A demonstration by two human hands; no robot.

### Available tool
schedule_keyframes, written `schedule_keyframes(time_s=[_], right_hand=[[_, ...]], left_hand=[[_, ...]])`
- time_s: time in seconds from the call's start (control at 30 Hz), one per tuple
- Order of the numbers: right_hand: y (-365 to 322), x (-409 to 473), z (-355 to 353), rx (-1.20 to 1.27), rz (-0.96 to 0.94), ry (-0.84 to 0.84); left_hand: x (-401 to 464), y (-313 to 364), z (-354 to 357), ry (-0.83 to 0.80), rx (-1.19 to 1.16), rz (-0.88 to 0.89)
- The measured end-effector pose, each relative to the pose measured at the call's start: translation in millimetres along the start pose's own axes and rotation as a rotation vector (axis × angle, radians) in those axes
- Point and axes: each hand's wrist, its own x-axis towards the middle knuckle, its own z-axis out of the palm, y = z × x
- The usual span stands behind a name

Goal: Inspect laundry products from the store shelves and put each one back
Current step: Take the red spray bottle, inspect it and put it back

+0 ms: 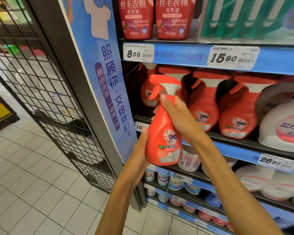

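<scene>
Right hand (pixel 175 116) fingers wrap the spray bottle (pixel 163 133) neck; left hand (pixel 139 150) cups its base, fingers hidden, turning the label up for reading, shelf (pixel 244 143) just beyond.

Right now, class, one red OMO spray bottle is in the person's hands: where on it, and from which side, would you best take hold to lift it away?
Grip the red spray bottle at its narrow neck, just under the trigger head, coming from the right, as the right hand does. The neck is slim enough for fingers to wrap, and the flared head above should stop slipping. The left hand supports the wide base.
</scene>
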Motion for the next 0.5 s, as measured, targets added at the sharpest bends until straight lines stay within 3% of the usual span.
schedule_keyframes(time_s=[0.1, 0.17, 0.33, 0.5], right_hand=[[4, 8, 0, -0.227, 0.091, 0.003], [6, 12, -6, -0.305, 0.155, -0.101], [15, 9, -12, 0.328, 0.391, -0.211], [17, 8, -9, 0.407, 0.488, -0.232]], left_hand=[[-4, -1, 2, 0.062, 0.027, -0.039], [-7, 0, 2, 0.029, -0.132, -0.102], [-10, 11, -3, -0.015, -0.416, -0.127], [-10, 11, -7, -0.069, -0.411, -0.148]])
